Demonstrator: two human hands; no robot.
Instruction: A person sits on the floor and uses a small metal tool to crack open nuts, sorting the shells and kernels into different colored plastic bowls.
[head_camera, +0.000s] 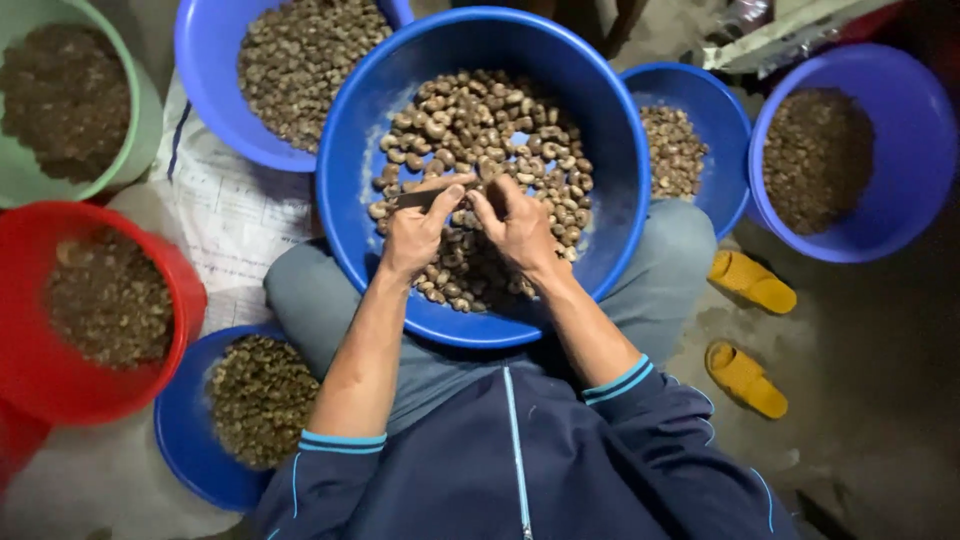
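— Bare concrete floor (860, 340) is seen from the head view, with tubs set all around a seated person: a green one (140, 120), a red one (185, 300) and several blue ones, each filled with brownish nuts. A pair of yellow sandals (750, 325) is left at the right.

— And what is being handled?

— A large blue basin (350, 180) is rested on the lap, and both hands are brought together over its heap of nuts (500, 120). A small dark blade (415, 198) is pinched in the left hand (415, 235); the right hand (520, 228) is closed narrowly around what is judged to be one nut, though the nut itself is hidden by the fingers.

— Which step is judged to be in hand?

— A single nut is apparently being peeled or scraped. For the next move, a steady pinch and a short, controlled stroke are called for.
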